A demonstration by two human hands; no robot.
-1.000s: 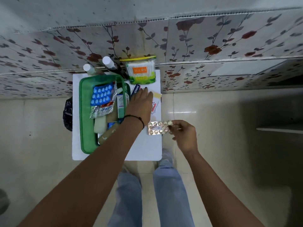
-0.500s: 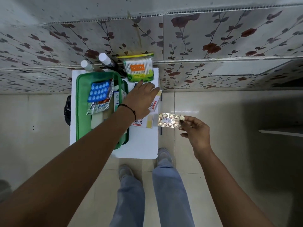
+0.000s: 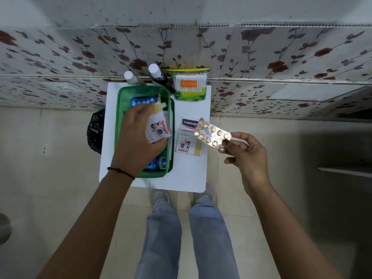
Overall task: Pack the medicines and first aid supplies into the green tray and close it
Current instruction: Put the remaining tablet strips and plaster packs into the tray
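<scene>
My hands at work over the green tray (image 3: pixel 120 125) on a small white desk (image 3: pixel 187 174)

My left hand (image 3: pixel 141 137) hovers above the tray, fingers pinched around a small plaster packet (image 3: pixel 158 127), with a blue blister pack (image 3: pixel 142 101) lying inside beneath it. My right hand (image 3: pixel 247 156), held off the desk's right edge, grips a silver tablet strip (image 3: pixel 211 134) by one end. A Hansaplast box (image 3: pixel 187 137) lies beside the tray; cotton buds (image 3: pixel 190 87) and two bottles (image 3: pixel 155 72) stand at the wall

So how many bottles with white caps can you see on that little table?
2. Both stand at the table's far edge, against the wall: the pale bottle behind the green tray, the dark bottle beside the cotton buds pack. Others may hide inside the tray.
</scene>
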